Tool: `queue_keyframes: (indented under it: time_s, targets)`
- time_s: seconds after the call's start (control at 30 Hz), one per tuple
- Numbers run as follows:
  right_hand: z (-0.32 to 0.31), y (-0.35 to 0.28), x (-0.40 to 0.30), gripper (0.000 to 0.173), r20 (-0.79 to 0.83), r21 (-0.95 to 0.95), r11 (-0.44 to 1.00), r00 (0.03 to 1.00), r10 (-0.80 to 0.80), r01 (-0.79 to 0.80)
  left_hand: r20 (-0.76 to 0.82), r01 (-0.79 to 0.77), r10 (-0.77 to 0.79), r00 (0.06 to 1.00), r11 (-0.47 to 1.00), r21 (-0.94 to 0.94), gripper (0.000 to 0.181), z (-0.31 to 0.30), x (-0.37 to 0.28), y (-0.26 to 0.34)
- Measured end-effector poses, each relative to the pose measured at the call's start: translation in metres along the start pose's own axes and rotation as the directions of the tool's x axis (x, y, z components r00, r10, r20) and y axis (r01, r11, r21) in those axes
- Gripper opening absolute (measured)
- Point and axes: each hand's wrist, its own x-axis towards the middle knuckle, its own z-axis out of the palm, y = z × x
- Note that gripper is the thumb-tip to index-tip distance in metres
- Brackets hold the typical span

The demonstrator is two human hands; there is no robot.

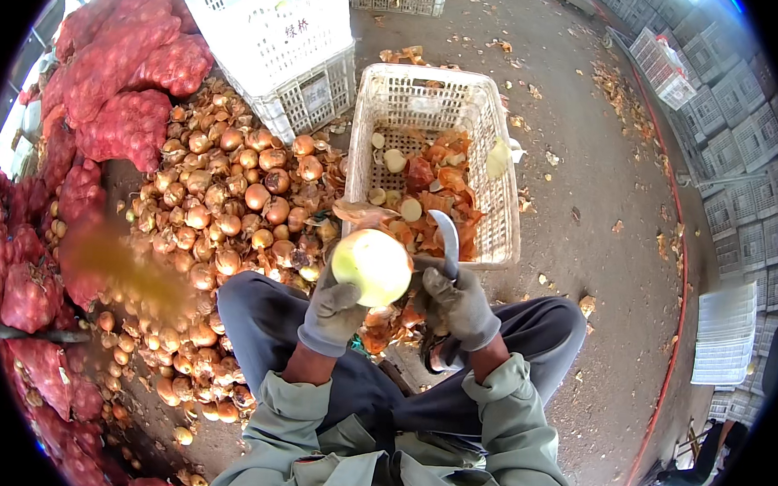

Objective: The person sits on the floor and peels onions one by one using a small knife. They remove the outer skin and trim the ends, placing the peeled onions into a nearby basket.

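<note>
My left hand point(337, 313), in a grey work glove, holds a large onion point(372, 266) whose pale flesh is bare on the side facing me. Brown onion skin point(364, 213) sticks out just beyond it. In my gloved right hand point(461, 306) is a knife with a short curved blade point(447, 239), its tip pointing up and away from me. Both hands are above my lap, close together. Past them stands a white plastic crate point(508, 229) with onion skins point(442, 180) and pale cut slices point(410, 210) inside.
Unpeeled onions point(233, 202) are heaped on the floor at left, beside red mesh sacks point(121, 64) of onions. Stacked white crates point(274, 45) stand behind the heap. More crates point(731, 142) line the right side, past a red line point(676, 311). Skin scraps litter the concrete floor point(564, 179).
</note>
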Motion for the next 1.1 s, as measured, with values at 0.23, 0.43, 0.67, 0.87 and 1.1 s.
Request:
queue_keyframes:
  time_s: [0.23,0.43,0.67,0.87,1.1]
  targets:
    - [0.010,-0.016,-0.004,0.045,-0.100,0.074,0.974,0.973,-0.206,0.214,0.067,-0.027,0.014,0.998,0.980,0.199,0.090,0.011,0.007,-0.007]
    - [0.009,-0.020,-0.005,0.045,0.074,-0.552,0.658,0.815,-0.574,0.513,-0.068,0.177,-0.180,0.981,0.983,-0.056,0.075,-0.008,0.003,-0.015]
    - [0.001,-0.021,-0.016,0.040,0.219,-0.785,0.381,0.794,-0.567,0.488,-0.037,0.134,-0.144,0.989,0.968,-0.211,0.049,-0.027,0.008,-0.015]
    - [0.003,-0.022,-0.017,0.040,0.246,-0.864,0.266,0.819,-0.518,0.428,-0.168,0.044,-0.082,0.982,0.974,-0.220,0.043,-0.008,0.006,-0.012]
    - [0.009,-0.016,-0.017,0.050,0.192,-0.922,0.174,0.801,-0.567,0.344,-0.106,0.116,-0.136,0.985,0.977,-0.177,0.050,-0.019,0.005,-0.009]
